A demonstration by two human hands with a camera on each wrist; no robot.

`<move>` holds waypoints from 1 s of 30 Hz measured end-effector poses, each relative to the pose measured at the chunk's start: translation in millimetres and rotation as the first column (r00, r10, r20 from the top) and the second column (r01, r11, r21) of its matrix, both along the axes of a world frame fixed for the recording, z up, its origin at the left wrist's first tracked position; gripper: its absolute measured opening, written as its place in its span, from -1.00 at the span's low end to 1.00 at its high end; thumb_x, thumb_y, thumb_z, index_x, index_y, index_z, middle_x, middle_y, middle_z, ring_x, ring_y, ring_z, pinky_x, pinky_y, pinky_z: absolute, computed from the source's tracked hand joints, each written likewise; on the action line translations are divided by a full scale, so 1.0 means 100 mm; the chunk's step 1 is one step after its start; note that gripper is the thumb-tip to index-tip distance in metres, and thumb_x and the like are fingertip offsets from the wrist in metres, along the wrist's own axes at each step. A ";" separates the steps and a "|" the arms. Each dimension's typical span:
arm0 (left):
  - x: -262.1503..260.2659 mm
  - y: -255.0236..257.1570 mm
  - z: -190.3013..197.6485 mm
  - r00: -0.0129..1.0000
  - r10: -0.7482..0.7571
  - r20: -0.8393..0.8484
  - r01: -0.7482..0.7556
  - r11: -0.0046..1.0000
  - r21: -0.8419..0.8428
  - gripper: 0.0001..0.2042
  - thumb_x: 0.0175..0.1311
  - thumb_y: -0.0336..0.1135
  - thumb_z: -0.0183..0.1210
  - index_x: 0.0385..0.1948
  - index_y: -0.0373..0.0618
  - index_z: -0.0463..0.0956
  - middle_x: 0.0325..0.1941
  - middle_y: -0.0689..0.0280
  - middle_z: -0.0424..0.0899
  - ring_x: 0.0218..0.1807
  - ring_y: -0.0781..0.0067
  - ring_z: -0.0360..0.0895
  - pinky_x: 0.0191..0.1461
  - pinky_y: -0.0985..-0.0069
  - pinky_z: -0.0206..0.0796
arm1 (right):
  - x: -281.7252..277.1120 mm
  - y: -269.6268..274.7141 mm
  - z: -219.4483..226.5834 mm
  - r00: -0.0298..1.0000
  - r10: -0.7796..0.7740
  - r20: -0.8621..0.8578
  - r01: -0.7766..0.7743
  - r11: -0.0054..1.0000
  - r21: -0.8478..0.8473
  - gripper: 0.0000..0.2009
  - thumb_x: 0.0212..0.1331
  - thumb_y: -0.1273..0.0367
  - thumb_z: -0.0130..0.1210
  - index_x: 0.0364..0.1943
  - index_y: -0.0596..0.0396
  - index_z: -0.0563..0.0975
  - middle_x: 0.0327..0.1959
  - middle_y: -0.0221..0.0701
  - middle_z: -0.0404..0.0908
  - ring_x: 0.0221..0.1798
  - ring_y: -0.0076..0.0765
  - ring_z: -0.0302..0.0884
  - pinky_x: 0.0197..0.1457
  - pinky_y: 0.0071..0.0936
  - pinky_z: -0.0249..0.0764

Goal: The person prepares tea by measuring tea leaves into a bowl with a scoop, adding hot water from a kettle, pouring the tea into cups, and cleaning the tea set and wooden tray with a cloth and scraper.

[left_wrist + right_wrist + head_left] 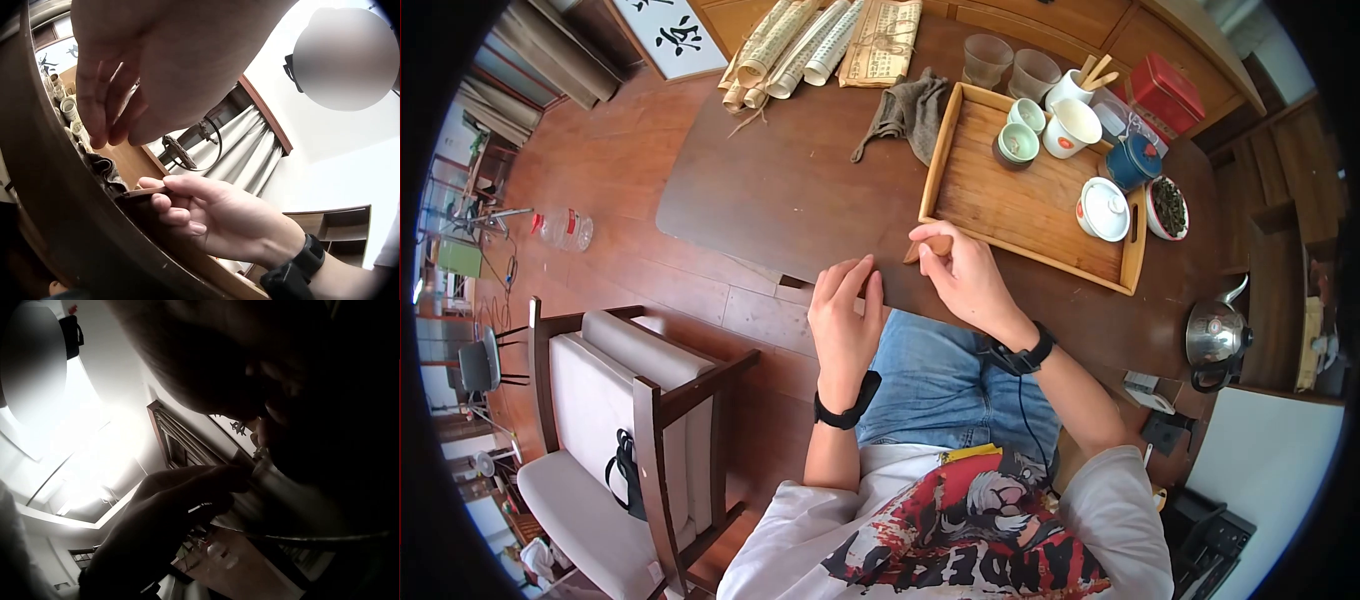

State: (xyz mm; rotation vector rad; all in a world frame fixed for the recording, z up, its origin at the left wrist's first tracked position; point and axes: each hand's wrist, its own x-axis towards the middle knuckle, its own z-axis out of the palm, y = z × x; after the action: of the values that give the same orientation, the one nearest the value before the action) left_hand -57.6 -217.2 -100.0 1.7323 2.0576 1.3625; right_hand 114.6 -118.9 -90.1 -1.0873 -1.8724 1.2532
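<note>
Between thumb and fingers my right hand [970, 275] pinches a small, thin, flat brown piece [930, 247], close over the table by the tray's near left corner. Seen edge-on in the left wrist view, this piece [145, 192] looks like a slim strip; I cannot tell its kind. My left hand [846, 312] hovers at the table's front edge, fingers relaxed and bent, holding nothing. Its fingers point downward in the left wrist view. A wooden tray [1010, 205] lies just beyond the right hand, bearing a white lidded bowl [1103, 210], a white cup [1072, 128] and small green cups [1017, 144].
A dark crumpled cloth [908, 115] lies left of the tray, with paper scrolls [765, 55] behind. Glasses [987, 60], a blue jar [1132, 162], a red tin [1165, 92] and a bowl of leaves [1168, 208] surround it. A kettle [1218, 333] stands right; a chair [615, 450] left.
</note>
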 end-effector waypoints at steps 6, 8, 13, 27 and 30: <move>0.12 0.01 0.02 0.997 -0.055 0.049 0.056 0.998 -0.025 -0.82 0.42 -0.55 0.37 0.00 -0.31 0.80 -0.08 0.11 0.84 -0.20 0.25 0.77 -0.06 0.38 0.63 | 0.46 -0.09 -0.01 0.999 -0.027 -0.043 0.022 0.991 -0.129 -0.77 0.56 0.47 0.17 0.18 0.19 0.64 -0.34 -0.36 0.73 -0.32 -0.51 0.70 -0.19 -0.46 0.61; 0.16 0.02 0.04 0.996 -0.058 0.064 0.058 0.998 -0.012 -0.83 0.43 -0.55 0.37 -0.01 -0.30 0.80 -0.09 0.12 0.84 -0.21 0.27 0.77 -0.06 0.39 0.63 | 0.63 -0.13 0.02 0.998 -0.050 -0.030 0.045 0.988 -0.145 -0.78 0.58 0.47 0.16 0.19 0.19 0.65 -0.33 -0.37 0.72 -0.31 -0.55 0.70 -0.20 -0.50 0.60; 0.19 0.03 0.03 0.995 -0.072 0.074 0.073 0.997 -0.006 -0.83 0.45 -0.54 0.36 -0.01 -0.29 0.81 -0.09 0.12 0.84 -0.23 0.29 0.78 -0.07 0.41 0.62 | 1.07 -0.25 0.10 0.992 -0.122 -0.009 0.117 0.971 -0.209 -0.79 0.63 0.48 0.11 0.19 0.20 0.65 -0.26 -0.45 0.72 -0.26 -0.62 0.65 -0.17 -0.55 0.60; 0.22 -0.01 0.04 0.991 -0.101 0.086 0.100 0.995 0.017 -0.84 0.47 -0.56 0.34 -0.01 -0.31 0.81 -0.10 0.10 0.84 -0.25 0.33 0.77 -0.09 0.42 0.60 | 2.11 -0.44 0.38 0.975 -0.222 -0.015 0.208 0.934 -0.290 -0.79 0.68 0.39 0.12 0.19 0.14 0.67 -0.38 -0.50 0.68 -0.34 -0.69 0.55 -0.26 -0.60 0.48; 0.23 -0.04 0.03 0.989 -0.105 0.103 0.105 0.994 0.007 -0.84 0.42 -0.58 0.35 -0.03 -0.30 0.80 -0.07 0.10 0.84 -0.22 0.23 0.77 -0.07 0.36 0.63 | 2.28 -0.52 0.31 0.965 -0.205 0.164 0.226 0.967 -0.121 -0.80 0.67 0.40 0.13 0.18 0.12 0.68 -0.37 -0.47 0.71 -0.38 -0.69 0.53 -0.30 -0.59 0.48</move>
State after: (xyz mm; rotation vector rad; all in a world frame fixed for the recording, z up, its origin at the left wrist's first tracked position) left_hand -34.8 -221.4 -97.3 1.7056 1.8845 1.3919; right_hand 342.4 -170.8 -59.2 -1.4552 -1.7371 1.2180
